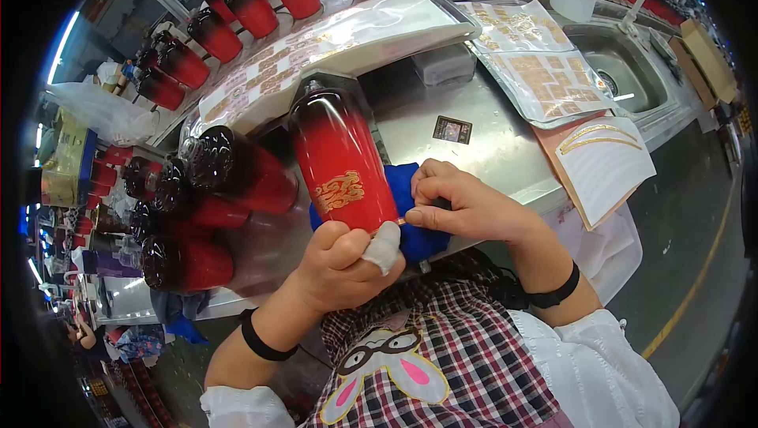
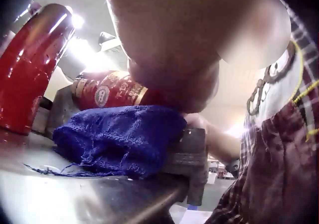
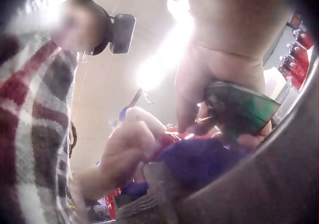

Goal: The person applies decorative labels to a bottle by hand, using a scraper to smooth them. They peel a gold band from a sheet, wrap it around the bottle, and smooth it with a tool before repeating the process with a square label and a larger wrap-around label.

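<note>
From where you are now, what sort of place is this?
It looks like a decorating workshop, perhaps in a factory: rows of similar red-and-black bottles line the back, sheets of gold decals lie on a tray, and a metal sink stands beside the steel worktop.

Gap right, crowded left
You could cross the steel counter (image 1: 501, 140) between the held bottle (image 1: 339, 159) and right tray (image 1: 545, 123); standing bottles (image 1: 193, 262) block the left, a plastic box (image 1: 444, 66) and long tray (image 1: 467, 29) the far side.
</note>
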`<action>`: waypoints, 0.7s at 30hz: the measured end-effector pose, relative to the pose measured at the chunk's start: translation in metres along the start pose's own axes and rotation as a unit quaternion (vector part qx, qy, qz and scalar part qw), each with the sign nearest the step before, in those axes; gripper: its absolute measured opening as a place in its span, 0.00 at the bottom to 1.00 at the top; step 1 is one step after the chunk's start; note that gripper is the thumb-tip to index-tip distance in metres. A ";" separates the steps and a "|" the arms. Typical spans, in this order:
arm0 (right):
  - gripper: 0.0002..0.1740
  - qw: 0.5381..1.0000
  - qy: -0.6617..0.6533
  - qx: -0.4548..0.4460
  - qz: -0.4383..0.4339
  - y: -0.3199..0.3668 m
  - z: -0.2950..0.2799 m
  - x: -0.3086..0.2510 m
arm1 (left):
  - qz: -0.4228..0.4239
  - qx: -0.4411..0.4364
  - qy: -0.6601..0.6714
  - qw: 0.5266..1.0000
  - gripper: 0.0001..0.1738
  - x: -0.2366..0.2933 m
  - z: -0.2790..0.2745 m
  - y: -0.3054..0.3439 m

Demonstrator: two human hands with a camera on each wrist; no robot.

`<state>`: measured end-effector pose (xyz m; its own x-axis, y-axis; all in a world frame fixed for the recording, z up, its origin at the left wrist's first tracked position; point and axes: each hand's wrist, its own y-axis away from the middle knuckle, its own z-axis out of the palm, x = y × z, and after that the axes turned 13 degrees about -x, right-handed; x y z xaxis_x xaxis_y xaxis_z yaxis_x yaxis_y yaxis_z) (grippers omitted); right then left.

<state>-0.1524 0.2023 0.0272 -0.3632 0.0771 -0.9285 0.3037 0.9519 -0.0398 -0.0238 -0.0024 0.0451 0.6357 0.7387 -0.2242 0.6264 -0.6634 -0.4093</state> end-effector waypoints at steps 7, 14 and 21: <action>0.18 1.000 0.011 -0.010 0.012 -0.001 0.001 -0.001 | -0.068 0.055 0.052 0.995 0.13 0.007 0.004 0.014; 0.17 1.000 0.015 -0.002 0.013 -0.001 0.001 -0.002 | 0.001 -0.032 0.006 0.999 0.12 -0.001 -0.005 -0.004; 0.16 1.000 0.014 0.004 0.016 -0.002 0.001 -0.003 | -0.099 0.060 0.114 0.987 0.14 0.009 0.010 0.025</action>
<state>-0.1507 0.1995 0.0300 -0.3780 0.1170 -0.9184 0.3229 0.9463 -0.0123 -0.0068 -0.0116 0.0238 0.5993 0.7975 0.0694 0.6993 -0.4794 -0.5303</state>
